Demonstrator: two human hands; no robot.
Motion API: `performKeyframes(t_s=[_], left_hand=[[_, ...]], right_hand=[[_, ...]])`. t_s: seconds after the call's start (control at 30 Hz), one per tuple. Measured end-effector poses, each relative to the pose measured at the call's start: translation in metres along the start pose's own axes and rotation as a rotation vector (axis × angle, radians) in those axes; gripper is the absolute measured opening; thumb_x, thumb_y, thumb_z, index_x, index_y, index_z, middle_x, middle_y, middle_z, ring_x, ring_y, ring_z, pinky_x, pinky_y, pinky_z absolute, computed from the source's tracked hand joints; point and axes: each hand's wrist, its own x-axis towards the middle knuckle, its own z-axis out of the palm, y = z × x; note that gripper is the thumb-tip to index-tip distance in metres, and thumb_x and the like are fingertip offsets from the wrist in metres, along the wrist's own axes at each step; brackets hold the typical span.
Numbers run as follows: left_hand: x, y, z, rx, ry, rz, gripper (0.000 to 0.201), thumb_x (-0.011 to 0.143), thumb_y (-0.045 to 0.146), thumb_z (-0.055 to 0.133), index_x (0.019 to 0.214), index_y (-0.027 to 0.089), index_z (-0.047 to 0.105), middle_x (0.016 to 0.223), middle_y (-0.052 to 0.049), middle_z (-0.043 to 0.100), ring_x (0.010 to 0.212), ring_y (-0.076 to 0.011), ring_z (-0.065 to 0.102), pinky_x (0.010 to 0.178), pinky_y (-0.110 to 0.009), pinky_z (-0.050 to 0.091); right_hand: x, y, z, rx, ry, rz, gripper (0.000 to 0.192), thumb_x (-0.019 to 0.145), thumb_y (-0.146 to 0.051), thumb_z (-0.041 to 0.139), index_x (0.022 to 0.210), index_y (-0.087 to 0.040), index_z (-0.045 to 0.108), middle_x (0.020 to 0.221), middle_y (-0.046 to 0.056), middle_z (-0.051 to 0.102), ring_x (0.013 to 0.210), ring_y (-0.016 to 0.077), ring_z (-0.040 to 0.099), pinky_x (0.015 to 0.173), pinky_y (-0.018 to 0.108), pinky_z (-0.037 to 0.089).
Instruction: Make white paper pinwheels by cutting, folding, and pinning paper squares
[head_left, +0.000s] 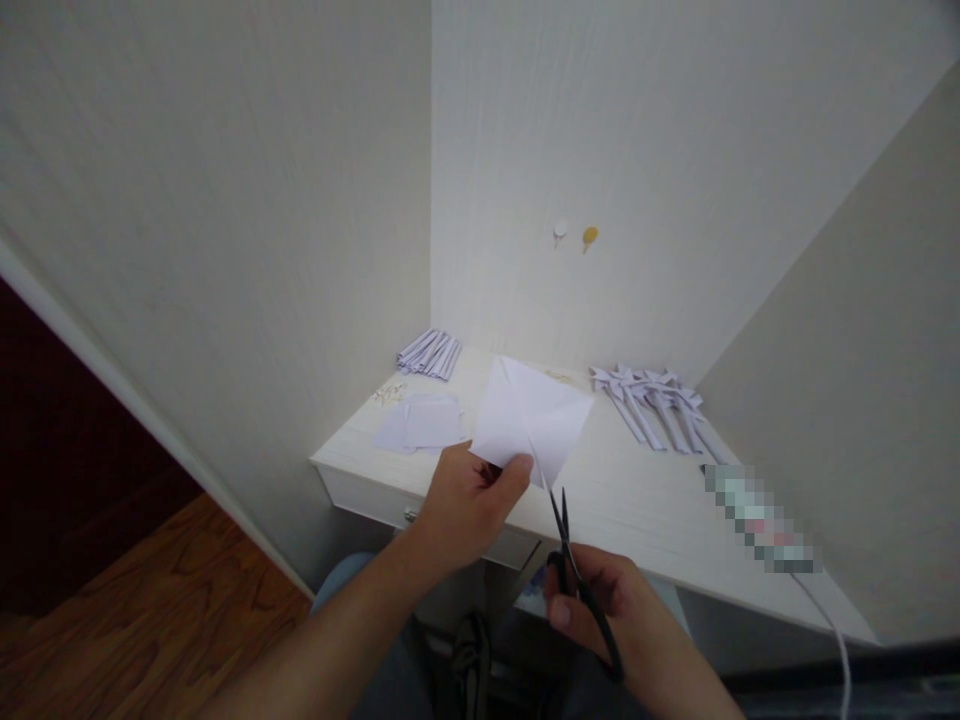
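Note:
My left hand pinches a square sheet of white paper by its near edge, thumb on top. A slit runs inward from the sheet's lower right edge, close to my thumb, and another crease or cut shows near its top corner. My right hand grips black-handled scissors, fingers in the handle loops. The blades are parted and point up toward the sheet, their tips beside its lower edge; whether they touch it I cannot tell. Left of the sheet lie loose white paper squares on the white desk.
Rolled paper sticks are bundled at the back left, with small pale bits before them. Several paper pinwheels lie at the back right. A blurred-out object with a white cord rests at the right. Two hooks are on the wall.

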Motion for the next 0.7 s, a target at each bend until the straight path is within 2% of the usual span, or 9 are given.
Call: performKeyframes(t_s=[0.1,0.37,0.53,0.7], left_hand=[[0.001,-0.003,-0.001,0.05,0.045,0.044,0.033,0.089,0.036,0.062,0.062,0.018,0.065,0.058,-0.001,0.061,0.06,-0.016,0.057,0.054,-0.025,0.041],[0.002,-0.004,-0.006,0.134,0.061,0.114,0.034,0.092,0.035,0.059,0.064,0.018,0.067,0.06,-0.002,0.064,0.065,-0.0178,0.061,0.06,-0.027,0.046],[0.003,-0.004,-0.01,0.171,0.053,0.14,0.031,0.093,0.035,0.059,0.069,0.018,0.071,0.059,-0.001,0.064,0.066,-0.0189,0.063,0.062,-0.028,0.048],[0.001,-0.005,-0.01,0.139,0.009,0.123,0.027,0.092,0.035,0.06,0.076,0.018,0.073,0.066,-0.001,0.068,0.068,-0.0188,0.063,0.062,-0.027,0.049]], right_hand=[[-0.004,-0.001,-0.001,0.018,-0.028,-0.006,0.044,0.078,-0.058,0.078,0.078,-0.018,0.059,0.07,-0.003,0.049,0.065,0.013,0.038,0.059,0.026,0.031],[-0.003,-0.007,0.005,0.063,-0.1,0.015,0.049,0.077,-0.061,0.079,0.073,-0.019,0.055,0.066,-0.003,0.047,0.062,0.0121,0.038,0.056,0.025,0.028],[0.002,-0.016,0.007,0.028,-0.018,-0.014,0.045,0.078,-0.058,0.077,0.073,-0.019,0.057,0.065,-0.004,0.046,0.062,0.012,0.036,0.057,0.026,0.029],[0.011,-0.022,0.009,-0.057,0.088,0.044,0.049,0.077,-0.063,0.072,0.068,-0.019,0.054,0.062,-0.005,0.041,0.061,0.0123,0.034,0.056,0.027,0.026]])
